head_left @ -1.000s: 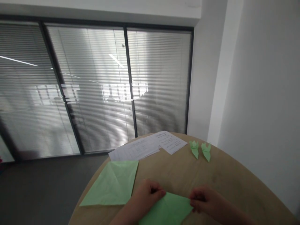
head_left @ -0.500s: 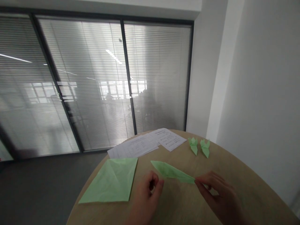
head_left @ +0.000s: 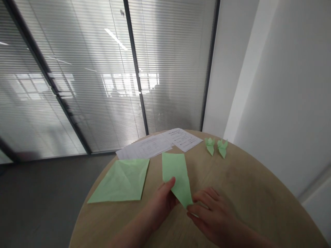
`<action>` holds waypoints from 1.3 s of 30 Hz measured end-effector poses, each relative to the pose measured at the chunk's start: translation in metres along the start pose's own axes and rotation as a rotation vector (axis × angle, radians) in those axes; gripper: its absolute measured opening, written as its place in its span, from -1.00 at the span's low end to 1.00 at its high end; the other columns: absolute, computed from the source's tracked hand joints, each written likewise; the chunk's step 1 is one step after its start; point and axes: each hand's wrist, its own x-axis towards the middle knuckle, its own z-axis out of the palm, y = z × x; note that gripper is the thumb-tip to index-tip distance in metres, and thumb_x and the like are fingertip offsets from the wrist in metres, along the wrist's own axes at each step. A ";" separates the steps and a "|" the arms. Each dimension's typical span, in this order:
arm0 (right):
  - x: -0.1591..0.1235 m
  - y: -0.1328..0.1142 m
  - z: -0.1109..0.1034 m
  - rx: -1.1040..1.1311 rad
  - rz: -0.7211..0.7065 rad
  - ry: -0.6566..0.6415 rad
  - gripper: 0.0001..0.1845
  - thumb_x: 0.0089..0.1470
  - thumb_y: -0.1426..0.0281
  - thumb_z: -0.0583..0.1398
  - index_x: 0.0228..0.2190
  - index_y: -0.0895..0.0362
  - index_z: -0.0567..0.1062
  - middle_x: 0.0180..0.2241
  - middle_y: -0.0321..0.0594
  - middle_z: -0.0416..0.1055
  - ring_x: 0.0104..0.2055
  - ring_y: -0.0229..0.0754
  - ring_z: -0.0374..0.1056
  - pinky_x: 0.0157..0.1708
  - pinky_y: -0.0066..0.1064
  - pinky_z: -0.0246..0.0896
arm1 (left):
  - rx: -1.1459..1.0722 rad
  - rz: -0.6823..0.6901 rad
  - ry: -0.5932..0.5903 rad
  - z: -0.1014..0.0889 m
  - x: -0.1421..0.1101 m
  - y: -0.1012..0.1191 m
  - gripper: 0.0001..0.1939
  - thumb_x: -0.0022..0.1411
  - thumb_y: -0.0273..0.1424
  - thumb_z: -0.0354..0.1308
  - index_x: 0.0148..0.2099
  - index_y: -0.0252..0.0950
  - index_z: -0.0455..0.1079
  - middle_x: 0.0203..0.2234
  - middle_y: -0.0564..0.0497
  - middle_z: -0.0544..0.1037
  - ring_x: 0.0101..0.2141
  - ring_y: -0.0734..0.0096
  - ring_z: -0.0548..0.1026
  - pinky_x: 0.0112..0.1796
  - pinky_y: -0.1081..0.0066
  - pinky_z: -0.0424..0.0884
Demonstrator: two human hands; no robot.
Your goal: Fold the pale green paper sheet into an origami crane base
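Observation:
A folded light-green paper sheet (head_left: 177, 175) stands tilted above the round wooden table (head_left: 245, 182), its lower tip near me. My left hand (head_left: 162, 201) pinches its lower left edge with thumb and fingers. My right hand (head_left: 212, 213) holds the lower tip from the right, fingers curled around it. A flat green square sheet (head_left: 120, 181) with crease lines lies to the left on the table.
Two small folded green paper figures (head_left: 216, 147) sit at the far right of the table. White printed sheets (head_left: 160, 144) lie at the far edge. Glass walls with blinds stand behind, a white wall to the right, grey floor to the left.
The green paper, flat under both hands a second ago, was lifted and turned; it now stands up facing me. The camera has tilted down and closer.

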 end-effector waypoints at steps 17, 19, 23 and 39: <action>-0.005 0.058 -0.004 0.793 0.787 -0.071 -0.23 0.14 0.15 0.22 0.29 0.07 0.12 0.00 -0.02 0.47 -0.11 -0.06 0.49 -0.10 -0.15 0.44 | 0.700 -0.140 -0.075 -0.021 0.012 0.003 -0.57 0.05 -0.08 0.31 -0.32 -0.41 0.54 -0.51 0.00 0.52 -0.52 0.47 0.36 -0.46 0.48 0.19; -0.004 0.058 -0.001 0.950 0.852 -0.140 -0.33 0.11 0.16 0.25 0.20 0.08 0.26 -0.07 -0.08 0.51 -0.12 -0.08 0.49 -0.13 -0.23 0.46 | 0.714 -0.131 -0.053 -0.020 0.012 0.001 -0.54 0.07 -0.02 0.26 -0.35 -0.39 0.51 -0.54 0.02 0.50 -0.55 0.48 0.33 -0.48 0.48 0.18; -0.005 0.054 0.004 0.818 0.924 -0.124 -0.59 0.04 0.19 0.29 -0.12 0.14 0.45 -0.34 -0.19 0.49 -0.35 -0.18 0.43 -0.42 -0.42 0.40 | 0.714 -0.130 0.022 -0.015 0.011 0.000 -0.48 0.09 0.08 0.19 -0.42 -0.35 0.45 -0.59 0.07 0.43 -0.58 0.50 0.28 -0.52 0.48 0.15; -0.010 0.043 -0.011 0.412 0.209 -0.122 -0.46 0.11 0.64 0.06 0.01 -0.04 0.54 0.15 -0.10 0.29 -0.07 -0.26 0.41 -0.08 -0.43 0.40 | 0.234 -0.241 0.347 -0.003 0.007 0.000 -0.59 0.15 -0.01 0.22 -0.24 -0.29 0.46 -0.49 -0.03 0.55 -0.43 0.24 0.54 -0.34 0.32 0.45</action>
